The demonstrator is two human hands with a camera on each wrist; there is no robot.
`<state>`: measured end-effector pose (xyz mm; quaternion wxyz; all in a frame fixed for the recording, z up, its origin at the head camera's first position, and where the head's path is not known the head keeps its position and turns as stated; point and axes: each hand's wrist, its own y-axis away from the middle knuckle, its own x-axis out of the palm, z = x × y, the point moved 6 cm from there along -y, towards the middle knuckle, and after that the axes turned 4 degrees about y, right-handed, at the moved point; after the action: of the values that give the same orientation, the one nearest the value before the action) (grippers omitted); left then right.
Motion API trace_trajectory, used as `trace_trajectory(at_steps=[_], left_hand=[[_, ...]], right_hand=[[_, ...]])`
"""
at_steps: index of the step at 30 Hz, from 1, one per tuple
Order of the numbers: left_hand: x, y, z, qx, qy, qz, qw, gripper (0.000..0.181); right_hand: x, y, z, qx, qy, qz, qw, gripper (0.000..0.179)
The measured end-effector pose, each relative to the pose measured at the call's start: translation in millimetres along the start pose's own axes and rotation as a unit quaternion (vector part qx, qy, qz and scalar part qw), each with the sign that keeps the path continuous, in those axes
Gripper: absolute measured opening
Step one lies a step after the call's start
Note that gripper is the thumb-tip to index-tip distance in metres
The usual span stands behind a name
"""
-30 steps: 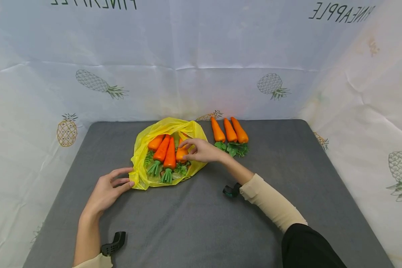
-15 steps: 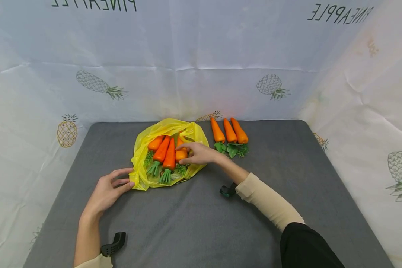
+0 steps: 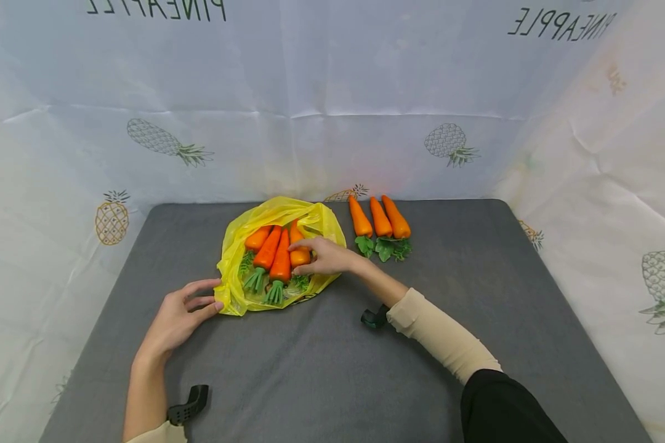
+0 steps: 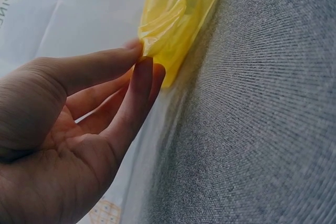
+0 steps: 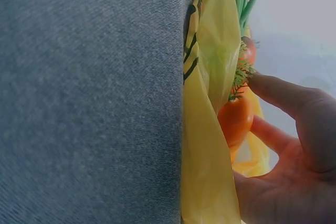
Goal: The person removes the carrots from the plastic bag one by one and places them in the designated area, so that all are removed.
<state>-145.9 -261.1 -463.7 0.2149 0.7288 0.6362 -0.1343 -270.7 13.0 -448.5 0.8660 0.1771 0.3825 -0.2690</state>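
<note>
A yellow plastic bag [image 3: 231,294] lies with its mouth spread toward me, several carrots inside it. My left hand [image 3: 173,317] pinches the bag's left edge [image 4: 157,35] between thumb and fingertips. Inside the mouth, my right hand [image 3: 326,257] has thumb and fingers curved around an orange carrot [image 3: 300,256], whose thick end shows in the right wrist view [image 5: 236,121] by the fingertips. Left of it lie two redder carrots [image 3: 280,261] with green stalks, and another orange carrot [image 3: 257,238] is partly covered.
Three more carrots [image 3: 380,216] with leafy tops lie side by side right of the bag, near the far edge of the grey table [image 3: 288,381]. A white curtain [image 3: 332,67] printed with pineapples hangs behind and along the sides.
My right hand has shifted slightly left and toward me, and the carrot at its fingers has moved a little with it. The left hand keeps its place at the bag's edge.
</note>
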Motion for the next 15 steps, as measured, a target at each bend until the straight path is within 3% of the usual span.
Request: trace_trajectory(at_steps=[9,15], left_hand=[[1.4,-2.9,4.1,-0.002,-0.012,-0.002,0.9999,0.055],[1.0,-3.0,3.8,0.000,-0.011,-0.005,0.9999,0.055]], right_hand=[[1.0,-0.8,-4.8,-0.002,-0.020,-0.019,0.9996,0.047],[0.6,-2.0,-4.4,0.006,0.006,-0.020,0.9998,0.042]])
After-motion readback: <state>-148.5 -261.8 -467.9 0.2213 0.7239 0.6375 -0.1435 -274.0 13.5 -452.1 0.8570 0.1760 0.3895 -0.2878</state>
